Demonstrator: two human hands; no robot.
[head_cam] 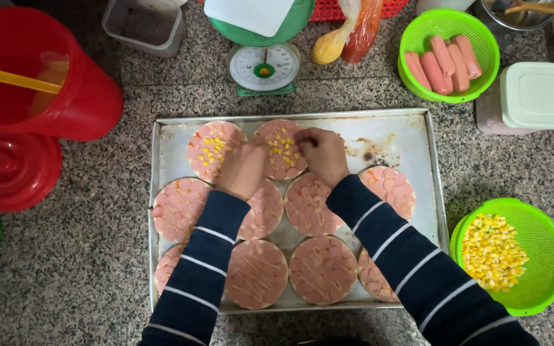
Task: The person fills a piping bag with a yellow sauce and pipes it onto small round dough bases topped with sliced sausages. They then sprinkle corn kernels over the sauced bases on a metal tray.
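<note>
A metal baking tray (411,138) lies on the granite counter and holds several round bases covered with pink sausage slices. Two bases at the back carry yellow corn: one at the back left (209,148) and one beside it (281,150). My left hand (243,168) hovers between these two, blurred, fingers loosely curled. My right hand (323,154) rests over the second corn-topped base, fingertips pinched at its top edge; whether corn is in them I cannot see. Both arms wear dark sleeves with white stripes.
A green basket of corn kernels (514,256) sits right of the tray. A green basket of sausages (447,56) and a white-lidded container (537,96) stand back right. A kitchen scale (264,67) is behind the tray, a red bucket (40,77) and red lid (11,170) left.
</note>
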